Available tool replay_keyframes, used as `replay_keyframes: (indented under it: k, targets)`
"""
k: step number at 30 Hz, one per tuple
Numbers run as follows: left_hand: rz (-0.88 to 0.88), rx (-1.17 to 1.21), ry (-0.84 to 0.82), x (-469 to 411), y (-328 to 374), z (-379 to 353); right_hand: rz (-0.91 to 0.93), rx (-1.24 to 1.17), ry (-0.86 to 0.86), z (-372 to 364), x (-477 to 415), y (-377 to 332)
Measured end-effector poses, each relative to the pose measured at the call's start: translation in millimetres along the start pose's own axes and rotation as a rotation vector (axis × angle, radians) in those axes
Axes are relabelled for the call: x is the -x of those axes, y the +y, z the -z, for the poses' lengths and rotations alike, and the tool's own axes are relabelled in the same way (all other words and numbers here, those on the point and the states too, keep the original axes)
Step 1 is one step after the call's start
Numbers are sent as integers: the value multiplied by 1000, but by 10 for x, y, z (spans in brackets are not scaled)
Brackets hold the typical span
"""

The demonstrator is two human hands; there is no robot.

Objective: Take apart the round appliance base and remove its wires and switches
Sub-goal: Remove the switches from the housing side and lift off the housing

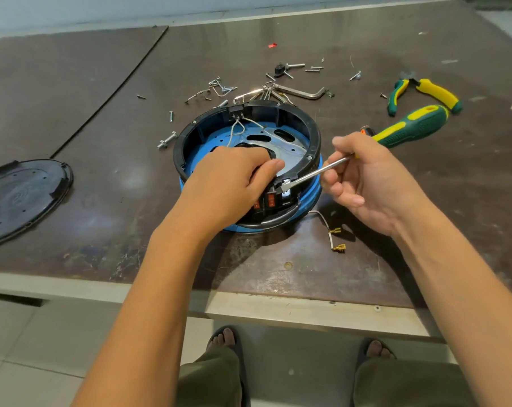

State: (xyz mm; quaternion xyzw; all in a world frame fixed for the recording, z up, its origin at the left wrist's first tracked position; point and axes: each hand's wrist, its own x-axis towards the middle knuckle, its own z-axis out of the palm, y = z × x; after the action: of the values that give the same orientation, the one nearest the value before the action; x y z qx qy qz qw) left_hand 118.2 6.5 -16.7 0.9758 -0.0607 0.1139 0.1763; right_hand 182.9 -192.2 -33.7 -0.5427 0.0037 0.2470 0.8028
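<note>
The round base [313, 133] sits in the middle of the worktop [102, 113], open side up. It has a black ring on top and a blue body under it. It looks like hard plastic with a thin metal plate inside, so I think it is light and stiff and could slide when pushed. The rim is the best place to hold it, since it is thick and easy to wrap fingers over.

The switches [270, 201] sit in the near wall, small and black with red marks. They look snapped in tight, and their little clips may crack if forced. Thin white wires [237, 127] run inside at the far wall. They are soft and bendy, so pull them by their ends.

The left hand [228, 183] has its grip curled over the near rim, right by the switches. The right hand [366, 177] has a narrow grip, pinching the metal part of the screwdriver [410, 127]. Its tip touches the spot beside the switches.

A loose wire [329, 230] with gold ends lies just beside the base. Farther off lie screws [219, 89], pliers [436, 92] and a black cover [22, 198].
</note>
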Motion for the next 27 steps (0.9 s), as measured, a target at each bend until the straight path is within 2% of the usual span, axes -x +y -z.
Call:
replay_keyframes:
  k: [4, 7, 9, 13, 15, 20, 27]
  targets:
    - [-13, -13, 22, 0, 8, 1, -49, -56, 71, -38, -13, 53]
    - [-4, -17, 21, 8, 19, 3, -24, -46, 62, -38, -19, 56]
    - [-2, -18, 29, 11, 20, -2, 47, 1, -5, 11, -7, 22]
    - [-6, -20, 54, 11, 7, -12, 239, 218, -279, 203, 75, -84]
    - [-8, -17, 47, 10, 3, -15, 315, 304, -355, 258, 117, -113]
    - [-9, -11, 49, 15, -15, -24, 376, 428, -420, 273, 128, -70]
    - [-22, -68, 86, 10, -12, -60, 337, 358, -391, 240, 110, -44]
